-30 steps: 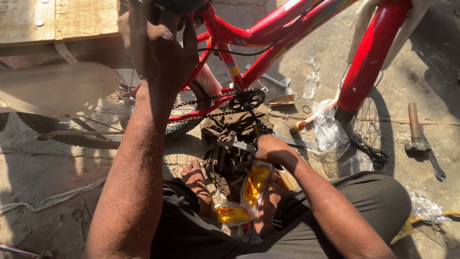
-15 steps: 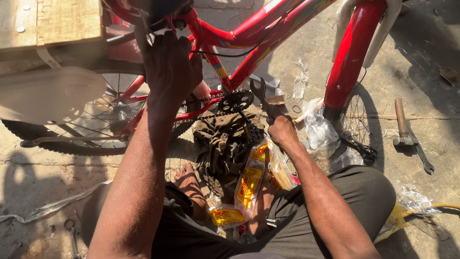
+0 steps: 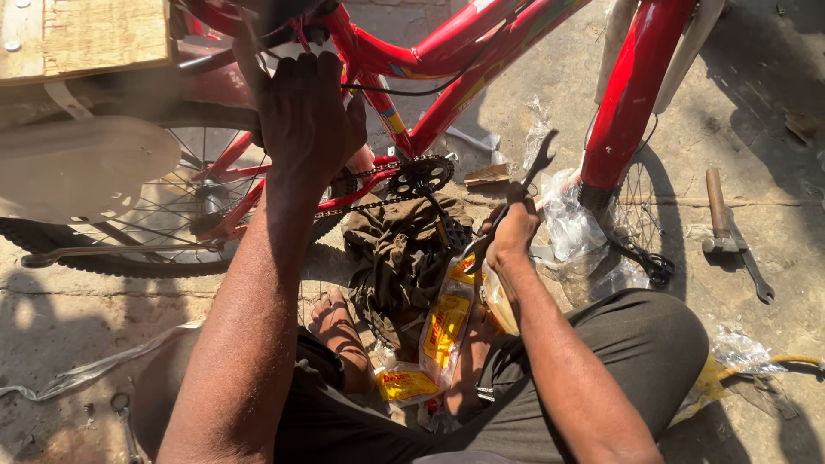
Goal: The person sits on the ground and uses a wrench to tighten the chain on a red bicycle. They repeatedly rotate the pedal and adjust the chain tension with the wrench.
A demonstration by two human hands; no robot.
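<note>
A red bicycle (image 3: 447, 60) stands in front of me on a concrete floor, its chainring (image 3: 419, 174) and chain facing me. My left hand (image 3: 305, 120) grips the frame near the seat post, above the rear wheel (image 3: 172, 215). My right hand (image 3: 513, 228) holds a dark open-ended spanner (image 3: 537, 163) raised just right of the chainring, the jaw pointing up. A dirty brown rag (image 3: 395, 253) lies under the crank.
A hammer (image 3: 718, 210) and another spanner (image 3: 756, 279) lie on the floor at the right. Clear plastic bags (image 3: 571, 228) sit by the front wheel (image 3: 640, 223). Yellow packets (image 3: 443, 331) lie between my legs. A wooden board (image 3: 82, 34) is at top left.
My right hand has lifted from the rag area up and to the right, now holding the spanner. My left hand stays on the frame while the view has shifted.
</note>
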